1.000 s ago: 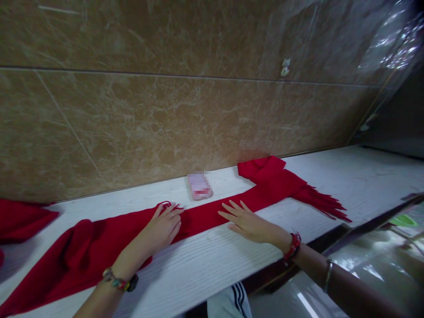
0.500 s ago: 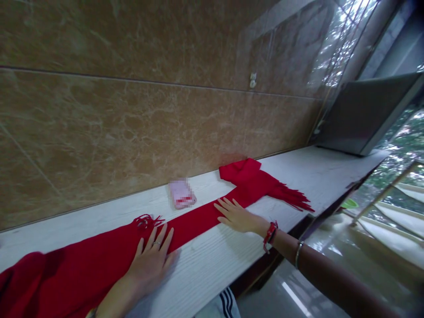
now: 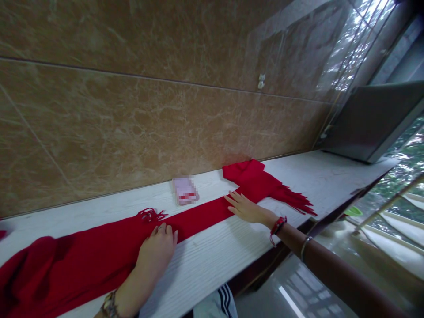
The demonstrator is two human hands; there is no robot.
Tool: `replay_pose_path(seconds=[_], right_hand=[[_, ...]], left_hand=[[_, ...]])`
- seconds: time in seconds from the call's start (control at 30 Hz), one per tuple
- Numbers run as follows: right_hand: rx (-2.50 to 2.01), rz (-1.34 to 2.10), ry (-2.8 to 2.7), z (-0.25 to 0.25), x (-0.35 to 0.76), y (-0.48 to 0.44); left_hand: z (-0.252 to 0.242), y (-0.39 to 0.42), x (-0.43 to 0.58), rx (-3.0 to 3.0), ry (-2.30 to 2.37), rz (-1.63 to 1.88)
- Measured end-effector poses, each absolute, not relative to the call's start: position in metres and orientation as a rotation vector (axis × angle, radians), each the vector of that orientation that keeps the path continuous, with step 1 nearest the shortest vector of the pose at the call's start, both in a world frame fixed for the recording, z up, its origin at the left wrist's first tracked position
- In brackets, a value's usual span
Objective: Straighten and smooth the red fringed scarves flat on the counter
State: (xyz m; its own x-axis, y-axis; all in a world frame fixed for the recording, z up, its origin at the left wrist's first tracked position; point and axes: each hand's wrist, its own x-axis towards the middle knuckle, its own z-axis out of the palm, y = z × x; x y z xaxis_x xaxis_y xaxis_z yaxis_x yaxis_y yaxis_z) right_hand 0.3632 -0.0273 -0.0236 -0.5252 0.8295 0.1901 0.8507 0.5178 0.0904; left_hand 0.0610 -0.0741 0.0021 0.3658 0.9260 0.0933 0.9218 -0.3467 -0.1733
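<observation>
A long red scarf (image 3: 202, 217) lies across the white table (image 3: 212, 247), its fringed far end spread to the right and a wider, rumpled part at the left. My left hand (image 3: 158, 247) rests on the scarf near a small tuft of fringe, its fingers curled down onto the cloth; whether they pinch it is hidden. Farther right, my right hand (image 3: 244, 208) lies flat on the narrow band with fingers stretched out. Beyond the band, near the wall, is a pale pink blurred object (image 3: 184, 190).
A brown marbled tile wall (image 3: 132, 132) runs along the table's back edge. At the far right end stands a large grey box-like object (image 3: 371, 121). A green basin (image 3: 353, 211) is beyond the table's front edge.
My left hand has gone from spread flat to curled fingers on the scarf. My right hand has slid slightly right along the band. The view has shifted a little.
</observation>
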Motion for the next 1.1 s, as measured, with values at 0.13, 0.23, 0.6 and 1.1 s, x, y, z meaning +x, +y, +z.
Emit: replay_pose_path(seconds=[0.13,0.23,0.6,1.1], right_hand=[[-1.275,-0.123,-2.608,-0.012,0.312,-0.041],[-1.162,0.042,-2.716,-0.013,0.274,-0.048],[-1.086,-0.067,-2.669,-0.023,0.265,-0.052],[-0.748,-0.347,-2.800,-0.014,0.245,-0.053]], left_hand=[[0.007,-0.075,0.061,-2.418,-1.598,-0.036],[0.001,-0.068,0.053,-2.610,-1.433,-0.053],[0.021,-0.081,0.040,-2.622,-1.580,0.138],[0.017,-0.069,0.029,-2.719,-1.393,0.100]])
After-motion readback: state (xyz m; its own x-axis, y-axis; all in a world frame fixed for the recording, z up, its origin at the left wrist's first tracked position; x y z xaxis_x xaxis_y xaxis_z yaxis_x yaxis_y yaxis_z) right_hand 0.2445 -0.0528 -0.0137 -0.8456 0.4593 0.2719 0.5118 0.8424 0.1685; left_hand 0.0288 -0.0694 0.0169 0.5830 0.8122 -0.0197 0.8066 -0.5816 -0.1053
